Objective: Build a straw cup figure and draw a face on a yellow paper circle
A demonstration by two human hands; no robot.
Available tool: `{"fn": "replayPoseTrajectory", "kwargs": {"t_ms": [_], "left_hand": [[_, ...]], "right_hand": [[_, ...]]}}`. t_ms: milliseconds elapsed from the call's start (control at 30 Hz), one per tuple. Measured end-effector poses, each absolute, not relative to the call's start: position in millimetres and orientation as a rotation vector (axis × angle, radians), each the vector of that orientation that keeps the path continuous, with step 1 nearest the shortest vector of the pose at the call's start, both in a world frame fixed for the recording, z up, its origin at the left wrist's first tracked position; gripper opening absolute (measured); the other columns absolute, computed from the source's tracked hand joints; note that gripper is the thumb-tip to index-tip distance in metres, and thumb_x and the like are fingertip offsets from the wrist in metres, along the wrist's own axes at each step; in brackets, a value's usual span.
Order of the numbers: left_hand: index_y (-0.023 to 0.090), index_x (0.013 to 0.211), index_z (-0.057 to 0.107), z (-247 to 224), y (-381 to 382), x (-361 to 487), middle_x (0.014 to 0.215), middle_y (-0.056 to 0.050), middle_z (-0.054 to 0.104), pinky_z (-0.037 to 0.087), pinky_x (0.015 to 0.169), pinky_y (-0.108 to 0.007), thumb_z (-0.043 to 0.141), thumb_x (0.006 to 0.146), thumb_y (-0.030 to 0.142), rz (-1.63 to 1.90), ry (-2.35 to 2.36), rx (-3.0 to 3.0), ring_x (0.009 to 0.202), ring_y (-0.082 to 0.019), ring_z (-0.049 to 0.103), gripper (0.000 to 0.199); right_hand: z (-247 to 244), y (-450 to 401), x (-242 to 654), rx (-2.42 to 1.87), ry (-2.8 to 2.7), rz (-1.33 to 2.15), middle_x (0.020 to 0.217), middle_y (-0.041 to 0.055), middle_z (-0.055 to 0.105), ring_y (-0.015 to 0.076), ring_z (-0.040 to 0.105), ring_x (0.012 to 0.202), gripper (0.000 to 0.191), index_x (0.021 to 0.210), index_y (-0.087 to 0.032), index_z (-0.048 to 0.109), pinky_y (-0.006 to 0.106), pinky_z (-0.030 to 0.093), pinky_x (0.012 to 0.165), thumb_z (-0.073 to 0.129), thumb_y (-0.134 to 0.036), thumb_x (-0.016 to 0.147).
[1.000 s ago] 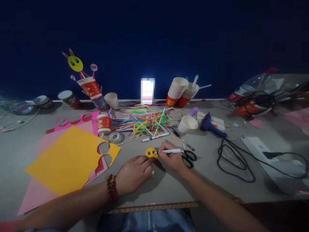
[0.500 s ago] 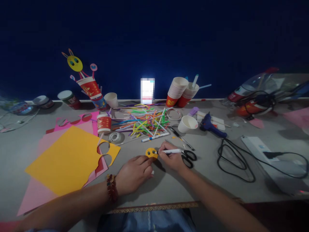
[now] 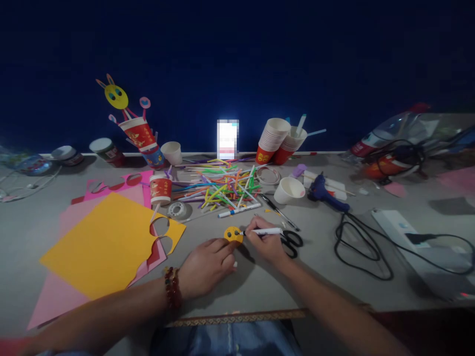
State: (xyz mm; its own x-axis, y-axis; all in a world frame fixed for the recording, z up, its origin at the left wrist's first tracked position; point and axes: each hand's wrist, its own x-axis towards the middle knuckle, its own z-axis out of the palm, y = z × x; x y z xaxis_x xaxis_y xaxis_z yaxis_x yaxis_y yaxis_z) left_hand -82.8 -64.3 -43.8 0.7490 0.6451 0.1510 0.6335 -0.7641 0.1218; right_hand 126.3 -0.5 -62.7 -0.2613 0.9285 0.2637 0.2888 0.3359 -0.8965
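Note:
On the table in front of me lies a small yellow paper circle (image 3: 231, 231) with two dark eye-like spots and smaller dots. My left hand (image 3: 208, 266) presses its lower edge down, fingers curled together. A small white piece (image 3: 235, 264) sticks out by the left fingers; it looks like a pen cap, but most of it is hidden. In my right hand (image 3: 267, 245) is a white marker (image 3: 269, 231), its dark tip at the circle's right spot. Black-handled scissors (image 3: 292, 242) lie just right of that hand, partly covered by it.
Yellow and pink paper sheets (image 3: 100, 247) lie left. Behind the hands are colourful pipe-cleaner-like sticks (image 3: 226, 185), a capped marker (image 3: 239, 210), a tape roll (image 3: 176, 210) and stacked cups (image 3: 272, 141). Right are a glue gun (image 3: 326, 193) and a power strip (image 3: 397, 227).
The marker's tip has shifted very slightly on the circle, and the marker lies a little flatter. My left hand stays on the circle.

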Motion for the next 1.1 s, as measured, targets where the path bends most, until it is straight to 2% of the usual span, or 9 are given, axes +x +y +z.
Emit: {"fn": "replayPoseTrajectory", "kwargs": {"t_ms": [1100], "left_hand": [[0.016, 0.1, 0.063, -39.7, -64.5, -82.7, 0.133, -0.009, 0.063, 0.051, 0.095, -0.037, 0.059, 0.097, 0.034, 0.257, 1.057, 2.889, 0.116, -0.024, 0.058, 0.018]], "right_hand": [[-62.4, -0.6, 126.0, -1.114, -1.797, 0.946, 0.06, -0.0034, 0.052, 0.0141, 0.046, 0.057, 0.015, 0.063, -0.023, 0.052, 0.027, 0.036, 0.055, 0.054, -0.019, 0.078]]}}
